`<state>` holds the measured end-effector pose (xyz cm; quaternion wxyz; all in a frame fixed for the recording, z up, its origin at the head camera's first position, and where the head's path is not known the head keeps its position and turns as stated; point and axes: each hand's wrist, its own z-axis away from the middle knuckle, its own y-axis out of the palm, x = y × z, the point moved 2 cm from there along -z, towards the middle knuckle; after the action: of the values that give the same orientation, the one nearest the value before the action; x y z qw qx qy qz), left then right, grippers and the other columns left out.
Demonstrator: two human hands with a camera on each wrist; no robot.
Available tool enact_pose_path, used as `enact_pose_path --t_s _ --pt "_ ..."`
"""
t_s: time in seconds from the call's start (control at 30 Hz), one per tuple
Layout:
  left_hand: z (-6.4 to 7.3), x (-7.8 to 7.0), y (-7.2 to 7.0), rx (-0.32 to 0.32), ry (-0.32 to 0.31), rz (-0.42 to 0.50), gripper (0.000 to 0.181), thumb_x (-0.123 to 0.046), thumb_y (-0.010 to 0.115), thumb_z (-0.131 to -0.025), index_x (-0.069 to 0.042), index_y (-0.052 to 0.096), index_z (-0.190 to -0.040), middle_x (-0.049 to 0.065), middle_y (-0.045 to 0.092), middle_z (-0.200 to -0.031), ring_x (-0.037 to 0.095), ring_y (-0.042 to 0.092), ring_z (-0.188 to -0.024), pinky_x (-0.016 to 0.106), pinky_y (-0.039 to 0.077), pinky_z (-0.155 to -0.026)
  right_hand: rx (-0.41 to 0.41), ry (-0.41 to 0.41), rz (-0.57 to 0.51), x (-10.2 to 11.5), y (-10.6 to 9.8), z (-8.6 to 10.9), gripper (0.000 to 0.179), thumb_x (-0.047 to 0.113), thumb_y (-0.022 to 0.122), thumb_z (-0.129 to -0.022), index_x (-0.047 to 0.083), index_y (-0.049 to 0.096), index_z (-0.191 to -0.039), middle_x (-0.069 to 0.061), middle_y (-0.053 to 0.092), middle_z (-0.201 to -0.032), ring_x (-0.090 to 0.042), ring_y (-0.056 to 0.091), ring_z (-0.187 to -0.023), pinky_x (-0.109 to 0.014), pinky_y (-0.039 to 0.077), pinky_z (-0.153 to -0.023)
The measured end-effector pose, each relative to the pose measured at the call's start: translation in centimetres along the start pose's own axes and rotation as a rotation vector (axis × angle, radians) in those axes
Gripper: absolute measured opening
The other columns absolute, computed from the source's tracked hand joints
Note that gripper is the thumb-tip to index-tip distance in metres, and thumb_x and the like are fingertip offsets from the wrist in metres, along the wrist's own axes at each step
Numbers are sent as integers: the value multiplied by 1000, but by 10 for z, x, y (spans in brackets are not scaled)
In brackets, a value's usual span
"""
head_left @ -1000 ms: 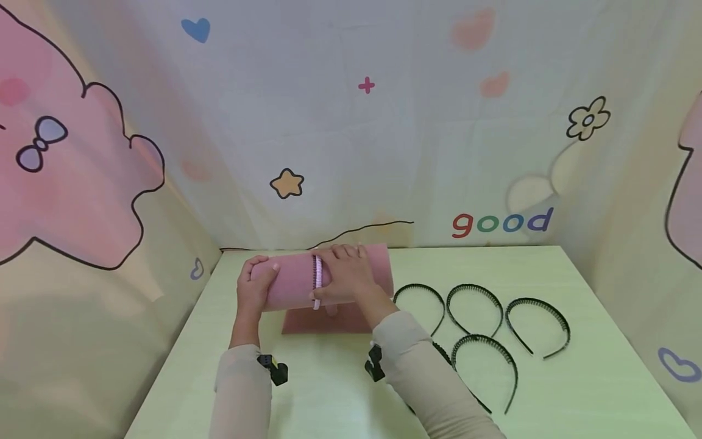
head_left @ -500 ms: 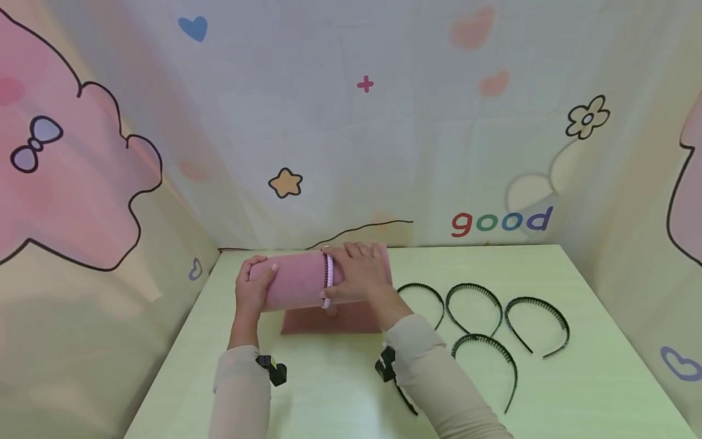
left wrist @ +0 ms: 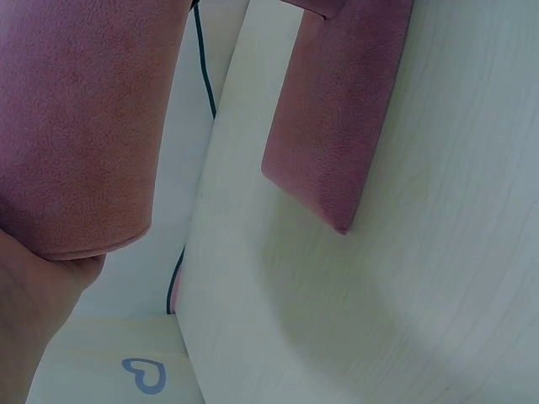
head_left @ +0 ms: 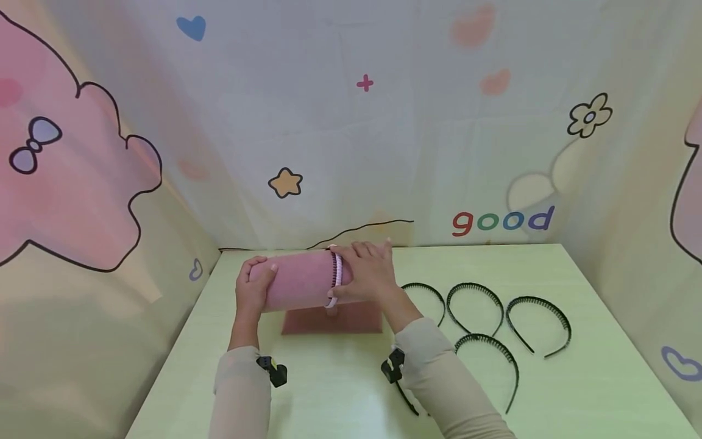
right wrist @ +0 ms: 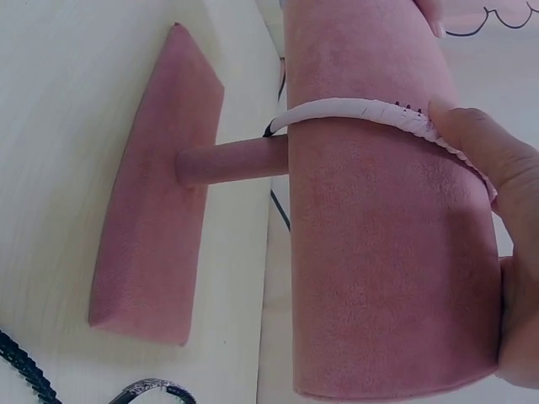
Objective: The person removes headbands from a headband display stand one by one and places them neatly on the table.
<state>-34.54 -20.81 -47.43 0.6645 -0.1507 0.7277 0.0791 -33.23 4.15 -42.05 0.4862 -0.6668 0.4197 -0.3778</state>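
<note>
A pink plush headband stand has a horizontal roll (head_left: 298, 280), a short post (right wrist: 236, 160) and a flat base (head_left: 329, 324) on the table. Around the roll, right of its middle, sits a pale lilac headband (head_left: 337, 271) with small dark teeth along its inner edge. My left hand (head_left: 253, 289) grips the roll's left end, thumb on the near side. My right hand (head_left: 366, 271) lies over the right part of the roll and holds the lilac headband, its thumb on the near side of the band (right wrist: 345, 108). Its fingers reach over the top; their tips are partly hidden.
Several black toothed headbands lie on the table at the right, among them a back one (head_left: 473, 285), a far right one (head_left: 529, 299) and a front one (head_left: 482, 336). Another (head_left: 407, 399) is partly under my right sleeve. A printed curtain (head_left: 329, 122) closes off the back.
My right hand and the lilac headband have slid to the right along the roll. My left hand has stayed on the roll's left end.
</note>
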Motion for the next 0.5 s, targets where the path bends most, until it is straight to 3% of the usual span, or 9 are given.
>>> enact_pose_path --t_s 0.03,0.1,0.17,0.27,0.33,0.47,0.5 --pt "-1 0 0 -1 7 -2 40 -35 66 -73 -20 53 -107 5 44 -115 26 41 -97 45 36 -72 -5 0 -4 -1 -1 0 91 78 50 -52 40 25 -131 0 36 -127 -21 25 -119 -59 -6 -89" --pt "-12 15 -2 15 57 44 38 -33 67 -72 -23 54 -107 4 45 -114 23 42 -94 43 38 -66 -15 -1 -24 -4 -3 0 90 77 51 -53 40 26 -131 -1 36 -127 -22 25 -119 -59 -1 -90" --pt "-13 16 -3 15 69 57 38 -34 68 -71 -24 55 -105 4 45 -113 23 42 -93 44 39 -66 -17 0 -62 -6 -5 1 89 75 54 -53 38 28 -130 -2 36 -128 -24 24 -119 -57 8 -91" --pt "-13 16 -2 17 56 65 39 -35 69 -70 -23 55 -105 3 46 -113 22 43 -93 42 39 -65 1 8 -127 -8 -6 3 88 70 59 -54 37 29 -130 -3 34 -129 -24 22 -120 -52 23 -86" --pt "-2 3 0 4 11 26 42 -38 68 -70 -21 53 -106 4 45 -113 25 42 -95 44 38 -71 10 22 -165 -11 -5 5 88 68 61 -54 36 30 -130 -4 33 -129 -23 20 -120 -49 28 -84" --pt "-2 6 0 6 -3 26 42 -35 67 -72 -19 52 -108 5 45 -114 25 42 -96 44 36 -74 3 29 -239 -16 -3 9 86 63 66 -55 34 33 -129 -5 31 -130 -23 17 -121 -46 32 -85" --pt "-8 15 -1 18 22 54 41 -33 68 -72 -20 53 -108 4 45 -114 24 43 -95 42 38 -72 -6 22 -258 -17 -3 9 86 61 67 -55 33 34 -128 -6 30 -130 -24 16 -121 -45 32 -85"
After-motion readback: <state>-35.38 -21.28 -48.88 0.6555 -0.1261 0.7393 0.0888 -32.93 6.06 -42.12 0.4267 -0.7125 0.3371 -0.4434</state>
